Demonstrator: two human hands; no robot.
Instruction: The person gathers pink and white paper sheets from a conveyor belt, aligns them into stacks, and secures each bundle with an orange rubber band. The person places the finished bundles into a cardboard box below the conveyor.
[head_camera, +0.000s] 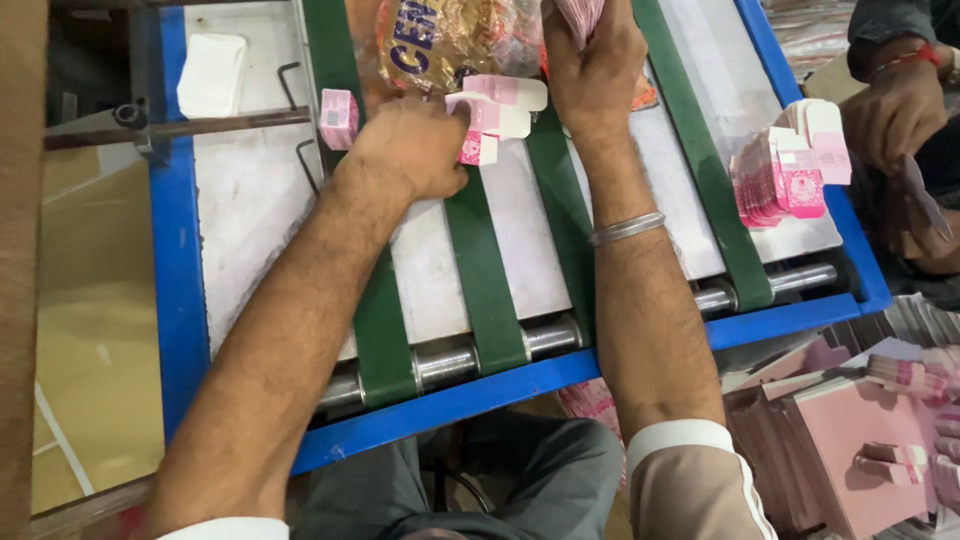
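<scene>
A: Nearest the lens: grey trousers (520, 470) at the lower edge, then the blue frame (470, 400) of a conveyor with green belts (480, 270) over steel plate (250, 220).

B: Left hand?

A: Left hand (410, 150) lies knuckles up on the belt, grip closed around small pink cartons (490, 118); one more pink carton (338, 118) stands alone just left of it.

B: Right hand?

A: Right hand (590, 60), steel bangle (627, 228) on the wrist, reaches to the top edge, grip clamped on a pink bundle (580, 12) partly cut off by the frame. A crinkled clear bag (440, 40) sits between the two hands.

B: Further right?

A: A fanned stack of flat pink cartons (785, 175) on the steel plate. Another person's hand (895, 110) just beside it. More pink sheets (860, 440) piled low right, off the conveyor.
</scene>
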